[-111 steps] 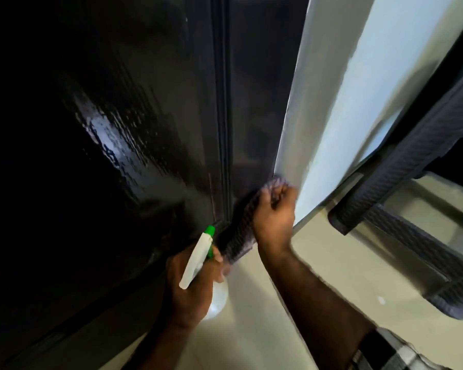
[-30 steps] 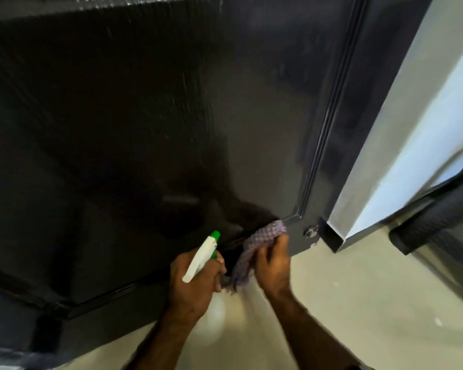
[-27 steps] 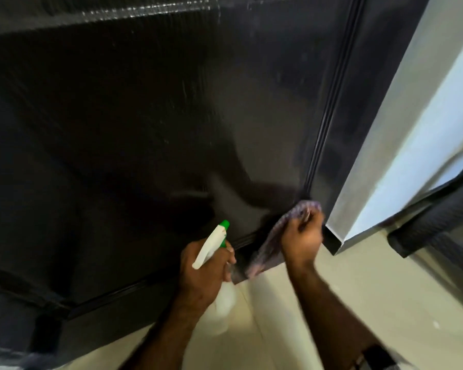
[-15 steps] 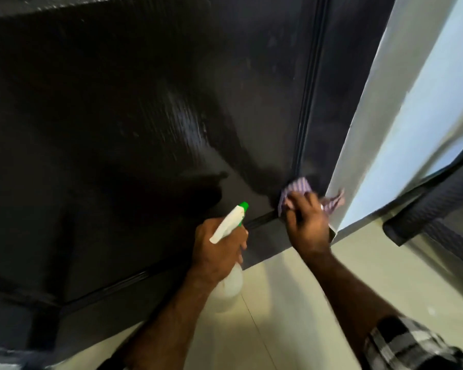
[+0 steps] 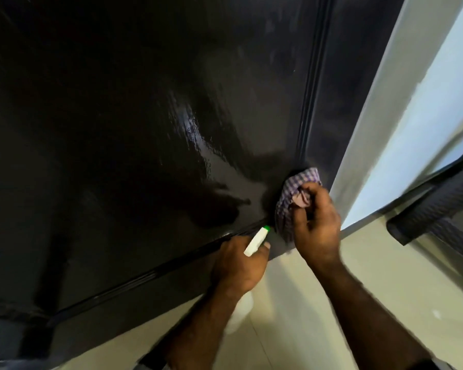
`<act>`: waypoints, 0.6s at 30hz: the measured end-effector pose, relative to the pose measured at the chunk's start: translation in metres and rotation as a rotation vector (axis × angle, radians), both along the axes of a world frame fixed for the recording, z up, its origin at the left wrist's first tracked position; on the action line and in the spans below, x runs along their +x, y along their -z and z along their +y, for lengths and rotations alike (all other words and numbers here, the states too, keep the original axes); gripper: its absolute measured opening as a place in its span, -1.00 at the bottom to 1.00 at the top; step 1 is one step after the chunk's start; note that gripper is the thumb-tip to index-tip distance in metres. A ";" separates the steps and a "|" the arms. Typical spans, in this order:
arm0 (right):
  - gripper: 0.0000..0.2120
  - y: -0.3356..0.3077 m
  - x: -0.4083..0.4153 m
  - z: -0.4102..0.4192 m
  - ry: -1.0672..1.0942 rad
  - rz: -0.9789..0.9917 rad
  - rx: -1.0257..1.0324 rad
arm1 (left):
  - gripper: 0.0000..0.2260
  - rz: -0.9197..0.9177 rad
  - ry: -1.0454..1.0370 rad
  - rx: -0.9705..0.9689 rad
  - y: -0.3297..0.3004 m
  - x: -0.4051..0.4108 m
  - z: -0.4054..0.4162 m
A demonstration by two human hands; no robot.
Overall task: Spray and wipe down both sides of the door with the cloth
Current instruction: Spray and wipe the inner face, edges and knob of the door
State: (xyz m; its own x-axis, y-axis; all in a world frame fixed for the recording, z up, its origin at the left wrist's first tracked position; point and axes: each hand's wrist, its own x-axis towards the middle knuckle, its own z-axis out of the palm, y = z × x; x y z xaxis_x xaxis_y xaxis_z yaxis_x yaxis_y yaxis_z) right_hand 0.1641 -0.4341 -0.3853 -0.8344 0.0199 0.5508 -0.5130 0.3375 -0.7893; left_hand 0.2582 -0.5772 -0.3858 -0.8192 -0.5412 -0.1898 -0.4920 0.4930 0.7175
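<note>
Home interior, dark panelled door [image 5: 145,129], pale floor tiles [image 5: 385,276], painted wall [image 5: 411,129]

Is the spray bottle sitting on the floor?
No, the left hand grips the spray bottle up off the floor, beside the cloth held in the right hand.

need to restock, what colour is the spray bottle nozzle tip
Green, on the white spray bottle; head view.
</note>
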 end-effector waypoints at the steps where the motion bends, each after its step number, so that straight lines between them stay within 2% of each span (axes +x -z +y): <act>1: -0.72 -0.010 -0.003 -0.003 0.040 0.020 0.016 | -0.53 -0.013 0.000 -0.023 -0.002 -0.003 0.000; 5: -0.65 -0.027 -0.015 0.004 0.112 -0.002 -0.017 | -0.64 -0.034 -0.012 -0.014 -0.001 -0.009 -0.002; 7: -0.68 -0.025 -0.015 0.016 0.141 -0.028 -0.128 | -0.60 -0.018 0.015 0.018 0.000 -0.011 0.001; 10: -0.68 -0.019 -0.013 0.034 0.170 -0.094 -0.269 | -0.54 -0.033 0.054 -0.069 0.003 -0.017 0.009; 13: -0.59 -0.008 -0.007 0.049 0.172 -0.138 -0.275 | -0.51 0.015 0.055 -0.023 0.005 -0.024 0.020; 15: -0.56 0.002 -0.003 0.056 0.165 -0.167 -0.272 | -0.53 -0.015 0.062 -0.037 0.004 -0.029 0.026; 18: -0.59 0.005 0.006 0.059 0.150 -0.175 -0.256 | -0.46 -0.058 0.017 0.028 0.008 -0.034 0.029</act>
State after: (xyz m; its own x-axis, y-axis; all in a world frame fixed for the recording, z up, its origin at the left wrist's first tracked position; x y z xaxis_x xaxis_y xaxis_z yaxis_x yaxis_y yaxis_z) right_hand 0.1704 -0.3749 -0.3907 -0.8933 0.2685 0.3605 -0.3218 0.1780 -0.9299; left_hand 0.2238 -0.5480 -0.3937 -0.8153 -0.5212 -0.2524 -0.5252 0.4819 0.7014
